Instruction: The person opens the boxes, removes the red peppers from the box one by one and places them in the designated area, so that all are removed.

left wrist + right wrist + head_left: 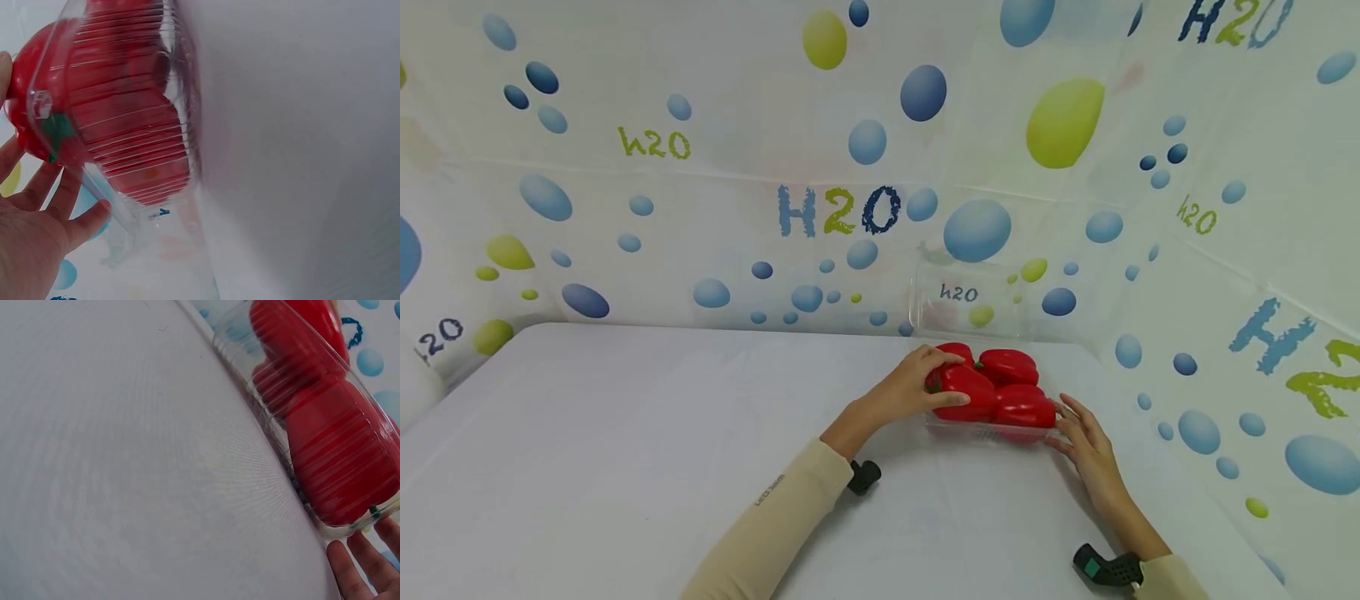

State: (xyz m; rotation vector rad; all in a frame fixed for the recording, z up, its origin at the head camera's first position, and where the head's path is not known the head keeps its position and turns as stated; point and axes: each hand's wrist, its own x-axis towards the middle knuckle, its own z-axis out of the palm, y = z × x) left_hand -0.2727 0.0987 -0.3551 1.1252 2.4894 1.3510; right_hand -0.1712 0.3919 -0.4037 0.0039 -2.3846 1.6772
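Several red bell peppers (1025, 406) lie in a clear plastic clamshell box (992, 431). Its transparent lid (967, 300) stands raised behind them. My left hand (917, 385) grips the front-left bell pepper (967, 392), thumb on the near side and fingers over the far side. In the left wrist view, that pepper's green stem (57, 128) shows at the box's end beside my left hand (37, 237). My right hand (1090, 454) rests its loosely extended fingers against the box's right side. The right wrist view shows my right hand's fingertips (353, 550) at the ribbed wall's corner.
A white-covered table (647, 442) lies under the box. Behind it and to the right hangs a patterned curtain (737, 167) with blue and green drops. Each wrist carries a black camera mount (1105, 568).
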